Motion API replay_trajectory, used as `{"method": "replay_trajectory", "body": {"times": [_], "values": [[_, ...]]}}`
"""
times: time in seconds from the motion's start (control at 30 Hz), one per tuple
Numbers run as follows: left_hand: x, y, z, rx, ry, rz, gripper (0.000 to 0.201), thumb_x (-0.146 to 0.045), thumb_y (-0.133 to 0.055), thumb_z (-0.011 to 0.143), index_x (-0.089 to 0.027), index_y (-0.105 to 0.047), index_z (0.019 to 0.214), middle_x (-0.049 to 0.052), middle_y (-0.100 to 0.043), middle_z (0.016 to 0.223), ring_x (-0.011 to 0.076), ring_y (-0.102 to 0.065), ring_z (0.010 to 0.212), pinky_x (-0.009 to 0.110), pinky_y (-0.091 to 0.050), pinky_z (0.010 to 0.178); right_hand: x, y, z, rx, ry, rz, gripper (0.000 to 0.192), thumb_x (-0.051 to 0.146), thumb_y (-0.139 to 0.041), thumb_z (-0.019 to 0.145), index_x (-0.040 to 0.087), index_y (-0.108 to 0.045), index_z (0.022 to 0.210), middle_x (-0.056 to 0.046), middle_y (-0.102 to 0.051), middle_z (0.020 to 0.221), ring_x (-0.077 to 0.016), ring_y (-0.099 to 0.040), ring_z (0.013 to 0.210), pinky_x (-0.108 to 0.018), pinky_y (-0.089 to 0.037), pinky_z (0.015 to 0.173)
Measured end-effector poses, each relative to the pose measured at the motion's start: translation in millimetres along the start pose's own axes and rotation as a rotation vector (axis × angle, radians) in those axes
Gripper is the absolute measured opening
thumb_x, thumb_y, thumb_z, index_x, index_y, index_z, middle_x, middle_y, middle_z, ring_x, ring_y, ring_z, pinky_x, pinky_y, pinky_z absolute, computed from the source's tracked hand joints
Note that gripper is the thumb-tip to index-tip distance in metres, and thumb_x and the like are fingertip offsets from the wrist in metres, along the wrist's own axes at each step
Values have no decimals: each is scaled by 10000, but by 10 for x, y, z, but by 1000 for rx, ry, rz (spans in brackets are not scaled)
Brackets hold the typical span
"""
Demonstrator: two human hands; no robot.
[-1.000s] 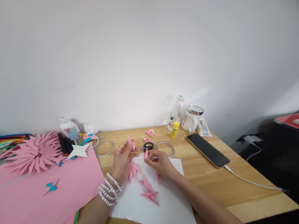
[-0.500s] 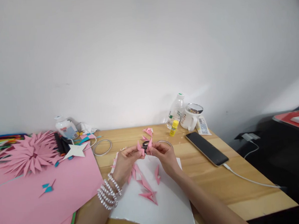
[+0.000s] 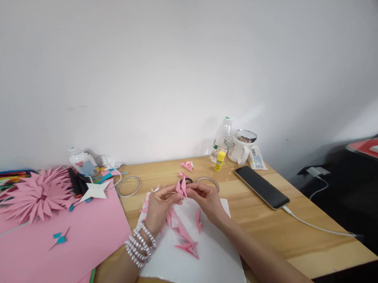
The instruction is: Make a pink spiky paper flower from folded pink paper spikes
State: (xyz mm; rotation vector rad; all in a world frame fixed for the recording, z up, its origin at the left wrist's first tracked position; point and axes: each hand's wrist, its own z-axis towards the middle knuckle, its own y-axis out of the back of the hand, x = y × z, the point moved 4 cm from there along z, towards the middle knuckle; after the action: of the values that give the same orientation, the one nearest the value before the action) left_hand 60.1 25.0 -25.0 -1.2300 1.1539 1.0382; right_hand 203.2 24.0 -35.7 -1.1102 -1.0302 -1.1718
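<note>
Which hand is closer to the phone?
Right. The right hand lies just left of the phone; the left hand is farther left, beyond it.

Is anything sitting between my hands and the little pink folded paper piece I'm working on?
Nothing visible does. The left hand and the right hand both pinch the pink folded piece directly at their fingertips, raised over the white sheet. More folded pink pieces lie below on that sheet, apart from it.
</note>
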Motion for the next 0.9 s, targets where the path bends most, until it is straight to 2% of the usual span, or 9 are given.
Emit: {"method": "replay_trajectory", "body": {"times": [0.3,0.5,0.77,0.9], "values": [[15,-10,-6,22,3,-24,229,-197,-722,597,-141,-706,818,41,-687,668,138,-604,587,265,-524,606,33,-30,-8,44,61,7,157,288,-666,678,214,-706,811,-35,-688,790,-175,-607,720,-290,-479,668],[23,-9,-1,15,19,-32,209,-207,-719,598,-122,-709,788,50,-676,673,147,-605,610,275,-533,610,56,-33,-20,23,90,-11,138,276,-685,656,229,-714,782,-40,-683,796,-195,-612,753,-308,-489,684],[69,8,-4,-35,62,-40,211,-211,-741,565,-128,-708,756,66,-696,746,143,-606,623,244,-514,567,17,-36,-23,15,36,14,172,292,-701,635,227,-712,794,-41,-689,792,-204,-622,751,-324,-501,692],[92,2,-9,-50,96,-72,190,-210,-746,561,-124,-699,724,55,-687,699,135,-602,631,237,-508,586,-9,-37,-28,-7,1,45,163,272,-717,620,224,-712,776,-37,-691,761,-194,-627,714,-316,-501,677]]}}
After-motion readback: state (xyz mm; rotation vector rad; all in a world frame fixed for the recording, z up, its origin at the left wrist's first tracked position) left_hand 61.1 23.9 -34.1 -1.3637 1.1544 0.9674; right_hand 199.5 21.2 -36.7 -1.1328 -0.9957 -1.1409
